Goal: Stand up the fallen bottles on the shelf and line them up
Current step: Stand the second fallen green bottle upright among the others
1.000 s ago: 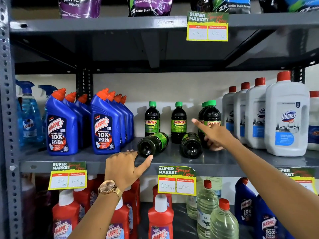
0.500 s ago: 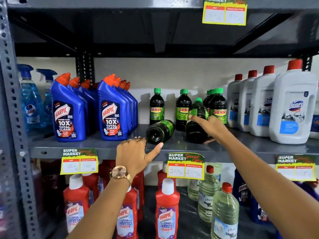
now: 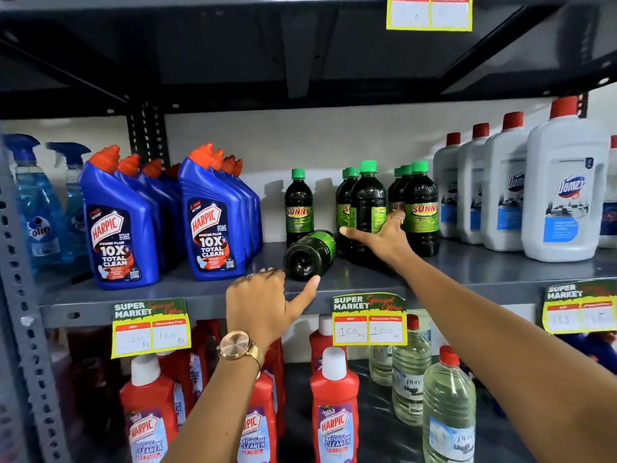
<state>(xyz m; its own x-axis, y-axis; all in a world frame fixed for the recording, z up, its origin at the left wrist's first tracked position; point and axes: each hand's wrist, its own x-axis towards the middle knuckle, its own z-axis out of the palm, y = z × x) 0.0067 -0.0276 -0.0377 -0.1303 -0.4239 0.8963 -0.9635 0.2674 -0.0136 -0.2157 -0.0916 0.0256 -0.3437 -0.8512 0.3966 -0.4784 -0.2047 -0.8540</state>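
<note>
Bottle (image 3: 310,253): lying, full, likely slippery; grip your fingers round its body
Right hand (image 3: 384,237): grasping upright bottle (image 3: 367,208)
Left hand (image 3: 263,305): released, near fallen base

One head-worn view, close to the shelf (image 3: 200,295), facing it straight on; shelf edge across mid frame, lower tier visible below; upper tier's underside fills the top.

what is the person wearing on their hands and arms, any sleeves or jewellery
Both forearms are bare, with no sleeves in view. The left wrist carries a rose-gold watch with a round plain dial and a metal mesh band. The left hand has a ring on one finger, and the right hand also wears a thin ring.
</note>
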